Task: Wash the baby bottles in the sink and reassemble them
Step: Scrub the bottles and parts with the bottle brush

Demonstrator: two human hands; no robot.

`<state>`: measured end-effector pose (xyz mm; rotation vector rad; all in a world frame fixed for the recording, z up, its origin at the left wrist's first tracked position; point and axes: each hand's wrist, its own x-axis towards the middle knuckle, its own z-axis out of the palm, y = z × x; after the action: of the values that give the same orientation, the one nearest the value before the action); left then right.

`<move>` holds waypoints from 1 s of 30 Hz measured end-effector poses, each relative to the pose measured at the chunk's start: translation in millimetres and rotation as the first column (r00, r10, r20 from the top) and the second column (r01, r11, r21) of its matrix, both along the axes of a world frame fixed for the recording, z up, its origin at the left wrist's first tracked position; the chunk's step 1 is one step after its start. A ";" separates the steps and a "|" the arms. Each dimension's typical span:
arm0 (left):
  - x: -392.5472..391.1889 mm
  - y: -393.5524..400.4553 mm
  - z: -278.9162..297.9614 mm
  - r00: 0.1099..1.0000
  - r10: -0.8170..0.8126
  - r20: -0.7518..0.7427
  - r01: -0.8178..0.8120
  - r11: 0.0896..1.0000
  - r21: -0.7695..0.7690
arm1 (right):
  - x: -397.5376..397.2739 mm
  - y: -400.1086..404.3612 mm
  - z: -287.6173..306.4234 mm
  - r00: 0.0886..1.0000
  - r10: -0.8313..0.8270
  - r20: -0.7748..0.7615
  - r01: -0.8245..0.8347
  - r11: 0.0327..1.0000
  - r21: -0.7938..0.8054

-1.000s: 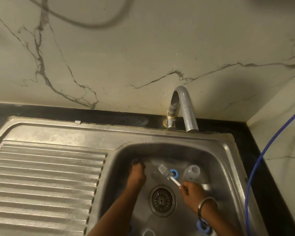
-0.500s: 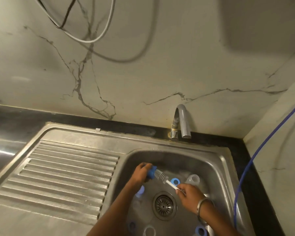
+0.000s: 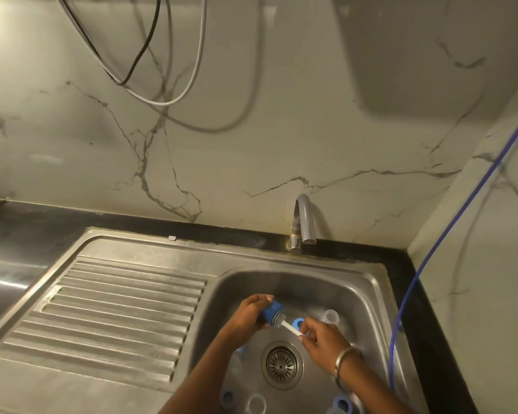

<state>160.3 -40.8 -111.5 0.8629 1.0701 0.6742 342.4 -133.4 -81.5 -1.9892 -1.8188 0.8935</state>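
Blue bottle collar (image 3: 272, 312) sat low centre of the head view, gripped by left hand (image 3: 249, 316); right hand (image 3: 322, 339) pinched the brush (image 3: 284, 323), bristles inside it. Loose blue rings (image 3: 342, 404) and clear parts (image 3: 331, 317) lay around the sink (image 3: 368, 297) basin. Scrubbing looked midway; rinsing and reassembly seemingly left. No water visible at the tap (image 3: 303, 222).

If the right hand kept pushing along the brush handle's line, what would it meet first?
Most likely the blue bottle part gripped by the left hand: the right hand holds the white brush, whose bristles already sit at its opening. Depth is unclear.
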 end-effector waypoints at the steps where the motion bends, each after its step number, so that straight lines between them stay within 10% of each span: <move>1: -0.1 -1.3 0.4 1.000 0.002 0.014 -0.002 1.000 -0.002 | 1.0 -1.0 0.6 1.000 0.010 -0.013 -0.010 1.000 0.003; 30: -6.0 -20.4 2.4 0.995 -0.100 -0.011 0.100 0.993 0.069 | -0.3 -17.2 -1.3 0.996 -0.094 0.001 0.094 0.995 0.024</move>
<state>154.3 -61.2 -109.0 0.9733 1.0081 0.6275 342.2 -150.7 -82.8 -2.0438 -1.7129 0.8379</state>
